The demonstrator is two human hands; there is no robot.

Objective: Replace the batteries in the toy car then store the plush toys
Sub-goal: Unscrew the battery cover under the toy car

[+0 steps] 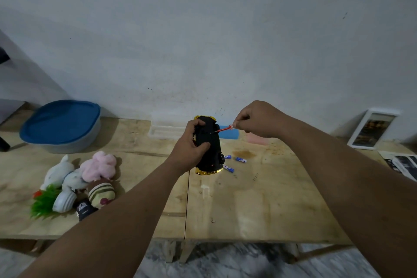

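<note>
We find the left hand (pixel 191 142) gripping the toy car (pixel 208 144), underside up, above the table (pixel 259 205). The right hand (pixel 255 119) pinches a red screwdriver (pixel 223 129) at what appears to be the battery cover screw. Batteries (pixel 241 160) lie just beside. Next move calls for steady turning; plush toys (pixel 90 176) await storage.

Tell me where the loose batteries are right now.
Three blue batteries lie on the wooden table, just right of the black toy car that the left hand grips.
</note>
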